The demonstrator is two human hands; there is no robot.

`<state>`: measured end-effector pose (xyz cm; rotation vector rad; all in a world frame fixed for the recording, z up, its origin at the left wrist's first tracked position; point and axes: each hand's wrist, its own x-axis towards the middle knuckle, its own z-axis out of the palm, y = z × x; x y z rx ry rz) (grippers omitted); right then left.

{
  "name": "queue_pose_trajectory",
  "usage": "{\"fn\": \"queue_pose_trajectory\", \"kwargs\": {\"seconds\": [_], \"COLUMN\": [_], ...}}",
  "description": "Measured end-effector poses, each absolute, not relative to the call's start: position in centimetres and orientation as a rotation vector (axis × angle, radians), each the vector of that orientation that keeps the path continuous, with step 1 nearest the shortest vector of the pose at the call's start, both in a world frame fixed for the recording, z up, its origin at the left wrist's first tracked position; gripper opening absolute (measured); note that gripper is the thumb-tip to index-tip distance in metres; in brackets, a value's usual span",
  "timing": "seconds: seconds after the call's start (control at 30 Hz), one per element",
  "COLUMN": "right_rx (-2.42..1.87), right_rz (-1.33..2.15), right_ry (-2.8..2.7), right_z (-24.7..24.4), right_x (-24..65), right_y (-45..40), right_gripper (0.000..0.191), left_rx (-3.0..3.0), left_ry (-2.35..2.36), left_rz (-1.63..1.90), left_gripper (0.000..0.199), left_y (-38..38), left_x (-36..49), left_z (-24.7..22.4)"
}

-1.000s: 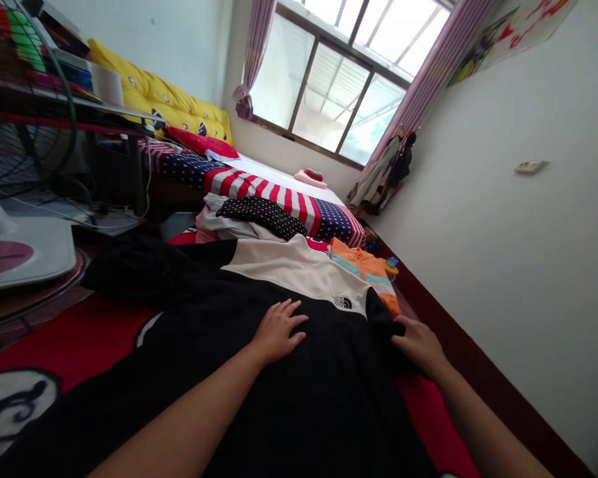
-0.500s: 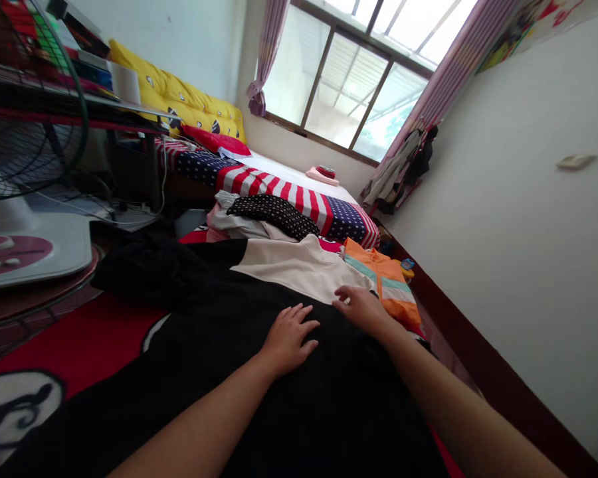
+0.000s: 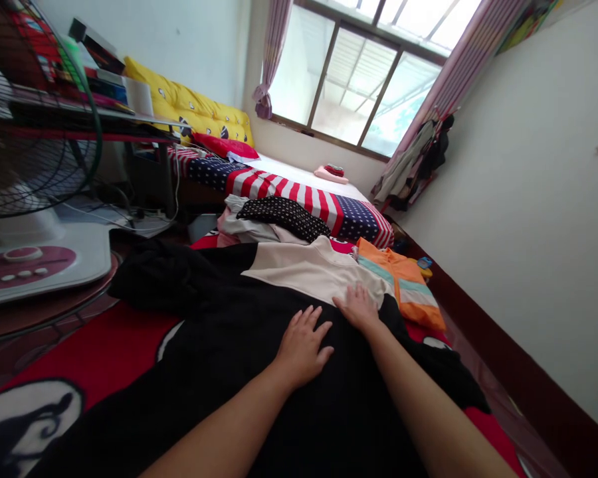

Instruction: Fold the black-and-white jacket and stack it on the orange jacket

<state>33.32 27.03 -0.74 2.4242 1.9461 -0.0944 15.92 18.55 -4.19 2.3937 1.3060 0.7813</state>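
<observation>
A fan (image 3: 34, 146) stands at far left, and a black-and-cream jacket (image 3: 219, 332) lies spread on a red rug (image 3: 94, 352). The left hand (image 3: 303, 345) rests open on the black front, fingers spread, gripping nothing. The right hand (image 3: 356, 307) lies open too, unclenched, at the edge of the cream yoke (image 3: 323, 272). An orange vest (image 3: 403, 282) lies just beyond. Smoothing the jacket flat seems the step in hand; its rumpled right side looks to need straightening next
</observation>
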Motion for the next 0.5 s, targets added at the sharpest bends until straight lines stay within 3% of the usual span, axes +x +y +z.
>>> {"fn": "queue_pose_trajectory", "kwargs": {"seconds": [0.17,0.37,0.5], "right_rx": [2.338,2.376,2.405], "right_rz": [0.146,0.121,0.109], "right_ry": [2.148,2.177,2.201], "right_z": [-2.7,-3.5,-3.4], "right_x": [31.3,31.1,31.2], "right_y": [24.9,24.4,24.4], "right_gripper": [0.055,0.055,0.055], "left_rx": [2.321,2.077,2.168], "left_ry": [1.303,1.57,1.721], "left_rz": [0.863,1.146,1.069], "left_gripper": [0.051,0.053,0.057], "left_y": [18.8,19.6,21.9], "left_x": [16.0,15.4,14.5], "left_z": [-4.3,-4.1,-2.8]}}
